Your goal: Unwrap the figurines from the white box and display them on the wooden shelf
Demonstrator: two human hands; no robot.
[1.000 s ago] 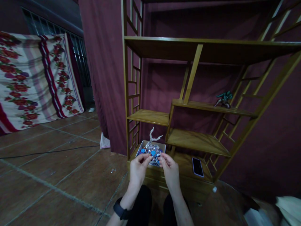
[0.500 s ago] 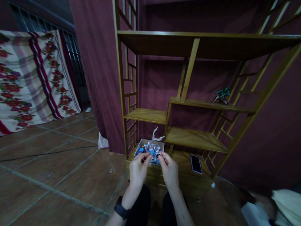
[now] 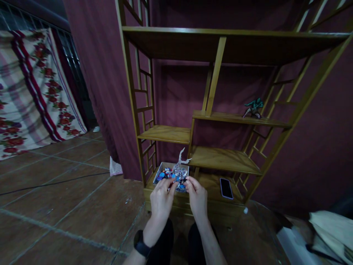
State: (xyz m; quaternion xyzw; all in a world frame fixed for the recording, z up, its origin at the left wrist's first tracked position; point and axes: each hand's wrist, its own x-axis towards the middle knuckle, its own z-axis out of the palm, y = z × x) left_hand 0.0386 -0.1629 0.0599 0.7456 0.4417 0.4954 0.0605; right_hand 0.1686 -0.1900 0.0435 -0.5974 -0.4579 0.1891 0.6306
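Note:
My left hand [image 3: 161, 198] and my right hand [image 3: 198, 199] are raised close together, thumb and fingertips pinched on each. Between the fingertips is something small that I cannot make out against the clutter behind it. Just beyond my hands, an open white box [image 3: 167, 165] stands on the lowest shelf. Round blue pieces [image 3: 162, 175] and several small coloured parts lie in it. A whitish, see-through branched piece [image 3: 182, 159] rises from the crinkled clear plastic at the box's right side. My wrists and fingers cover the box's front.
A phone [image 3: 226, 188] lies on the bottom shelf, right of the box. On a higher board of the wooden shelf unit [image 3: 162, 133] stands a green and brown figurine [image 3: 253, 107]. A dark curtain [image 3: 93, 84] hangs at left; a cable [image 3: 55, 182] crosses the tiled floor [image 3: 82, 217].
The view has turned a little to the right, so the shelves sit further left. My hands stay pinched before the box; the blue disc seen between them earlier no longer shows there.

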